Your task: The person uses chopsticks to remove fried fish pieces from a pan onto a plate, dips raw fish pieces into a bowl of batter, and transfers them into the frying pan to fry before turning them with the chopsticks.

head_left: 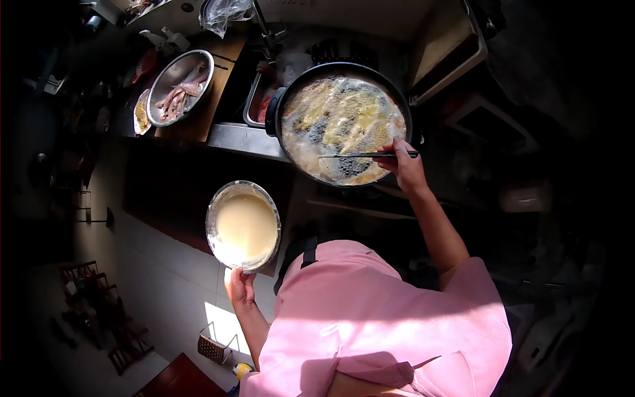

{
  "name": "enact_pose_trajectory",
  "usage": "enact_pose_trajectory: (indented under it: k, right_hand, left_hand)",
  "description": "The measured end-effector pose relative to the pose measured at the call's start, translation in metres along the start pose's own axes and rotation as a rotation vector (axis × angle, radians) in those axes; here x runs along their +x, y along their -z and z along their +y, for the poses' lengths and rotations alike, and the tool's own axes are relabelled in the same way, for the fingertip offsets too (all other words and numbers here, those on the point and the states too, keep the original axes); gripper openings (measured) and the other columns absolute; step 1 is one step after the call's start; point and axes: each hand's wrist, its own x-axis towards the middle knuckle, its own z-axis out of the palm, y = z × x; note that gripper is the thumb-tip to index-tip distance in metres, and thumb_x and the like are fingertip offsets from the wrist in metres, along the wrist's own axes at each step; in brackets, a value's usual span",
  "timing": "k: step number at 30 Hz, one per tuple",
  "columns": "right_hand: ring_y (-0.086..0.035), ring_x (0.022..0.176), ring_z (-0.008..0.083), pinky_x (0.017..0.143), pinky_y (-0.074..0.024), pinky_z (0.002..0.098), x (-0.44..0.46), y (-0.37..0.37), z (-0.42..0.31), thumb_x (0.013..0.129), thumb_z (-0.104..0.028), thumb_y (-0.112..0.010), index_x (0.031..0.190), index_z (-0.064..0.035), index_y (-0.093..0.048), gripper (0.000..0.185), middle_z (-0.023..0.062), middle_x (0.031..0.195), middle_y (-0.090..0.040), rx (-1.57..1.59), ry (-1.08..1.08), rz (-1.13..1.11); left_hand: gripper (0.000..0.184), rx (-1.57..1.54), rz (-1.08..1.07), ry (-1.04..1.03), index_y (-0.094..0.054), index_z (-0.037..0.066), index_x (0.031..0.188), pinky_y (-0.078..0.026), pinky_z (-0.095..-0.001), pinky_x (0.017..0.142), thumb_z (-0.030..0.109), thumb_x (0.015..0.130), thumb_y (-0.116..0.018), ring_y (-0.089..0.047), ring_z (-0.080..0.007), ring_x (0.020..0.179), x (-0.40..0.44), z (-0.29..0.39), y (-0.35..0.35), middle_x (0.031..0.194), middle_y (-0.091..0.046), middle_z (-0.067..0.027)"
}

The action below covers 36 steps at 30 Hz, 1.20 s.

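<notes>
My left hand (239, 286) is closed on the near rim of a bowl (210, 228) of smooth pale yellow batter (246, 225), held out to the left of my body. In my right hand (405, 167) is a pair of dark chopsticks (357, 155), which point left over the near part of a large round black pan (408, 109). Bubbling liquid and foam fill the pan, and long yellowish battered pieces (360, 119) float in it. The chopstick tips are over the foam; whether they touch anything is hard to tell.
A metal bowl (210, 74) of raw pinkish strips (178, 99) stands on a wooden board (215, 83) at the upper left, beside a small plate (141, 112). Between board and pan is a sink with a metal tray (253, 106). A wicker chair (213, 349) stands below.
</notes>
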Motion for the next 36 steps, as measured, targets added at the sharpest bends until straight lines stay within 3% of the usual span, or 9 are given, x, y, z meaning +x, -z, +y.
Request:
enact_pose_trajectory:
  k: [4, 14, 19, 20, 25, 32, 36]
  right_hand:
    - [-0.062, 0.073, 0.0218, 0.06, -0.0516, 0.027, -0.021, 0.012, -0.012, 0.089, -0.032, -0.043, 0.086, -0.0008, -0.051, 0.033, 0.0117, 0.083, -0.058, 0.021, 0.054, 0.116]
    - [-0.062, 0.071, 0.0179, 0.059, -0.0503, 0.0254, -0.054, 0.035, -0.021, 0.088, -0.032, -0.045, 0.087, -0.0032, -0.053, 0.03, 0.0084, 0.082, -0.059, 0.08, 0.014, 0.163]
    - [-0.061, 0.074, 0.0161, 0.063, -0.0486, 0.0238, -0.065, 0.014, -0.005, 0.087, -0.032, -0.048, 0.086, -0.003, -0.055, 0.03, 0.007, 0.084, -0.059, -0.063, 0.004, 0.169]
    - [-0.06, 0.075, 0.0148, 0.065, -0.0479, 0.0237, -0.063, 0.012, 0.001, 0.087, -0.031, -0.049, 0.087, -0.0024, -0.056, 0.03, 0.0063, 0.084, -0.059, -0.085, 0.002, 0.172]
    - [-0.059, 0.075, 0.0138, 0.066, -0.0486, 0.0246, -0.049, -0.005, 0.018, 0.087, -0.029, -0.048, 0.089, -0.0002, -0.056, 0.03, 0.0066, 0.083, -0.058, -0.095, 0.035, 0.124]
    - [-0.057, 0.076, 0.0125, 0.07, -0.0482, 0.0252, -0.018, -0.034, 0.048, 0.087, -0.026, -0.049, 0.092, 0.002, -0.057, 0.029, 0.0062, 0.087, -0.058, -0.108, 0.242, -0.007]
    - [-0.058, 0.077, 0.0154, 0.071, -0.0481, 0.0262, -0.015, -0.039, 0.033, 0.087, -0.028, -0.049, 0.092, 0.002, -0.056, 0.031, 0.0082, 0.088, -0.059, -0.09, 0.214, -0.013]
  left_hand:
    - [0.017, 0.009, -0.033, 0.029, -0.05, 0.003, 0.091, -0.051, -0.0293, 0.06, 0.004, 0.074, -0.05, -0.056, -0.0149, 0.068, 0.003, 0.003, 0.006, 0.079, -0.056, -0.0053]
    - [0.01, 0.022, -0.146, 0.064, -0.053, 0.008, 0.087, -0.047, -0.0259, 0.058, 0.011, 0.078, -0.051, -0.055, -0.0126, 0.071, -0.003, 0.018, -0.013, 0.08, -0.056, -0.0023]
    - [0.016, 0.042, -0.144, 0.106, -0.051, 0.009, 0.091, -0.046, -0.0274, 0.063, 0.009, 0.075, -0.051, -0.054, -0.0128, 0.073, -0.02, 0.03, -0.028, 0.084, -0.056, -0.0016]
    - [0.017, 0.054, -0.137, 0.058, -0.05, 0.007, 0.092, -0.046, -0.0272, 0.058, 0.007, 0.075, -0.05, -0.055, -0.0137, 0.071, -0.026, 0.033, -0.035, 0.082, -0.056, -0.003]
    - [0.023, 0.075, -0.116, 0.011, -0.047, 0.005, 0.097, -0.048, -0.0275, 0.053, 0.004, 0.074, -0.05, -0.057, -0.0166, 0.068, -0.036, 0.032, -0.044, 0.084, -0.057, -0.0063]
    - [0.025, 0.068, -0.117, -0.026, -0.046, 0.004, 0.097, -0.05, -0.0296, 0.058, 0.004, 0.073, -0.05, -0.058, -0.0189, 0.074, -0.039, 0.023, -0.046, 0.089, -0.056, -0.0088]
    - [0.027, 0.062, -0.102, -0.047, -0.045, 0.003, 0.1, -0.051, -0.0304, 0.06, 0.004, 0.073, -0.049, -0.058, -0.0193, 0.075, -0.04, 0.02, -0.047, 0.091, -0.056, -0.0094]
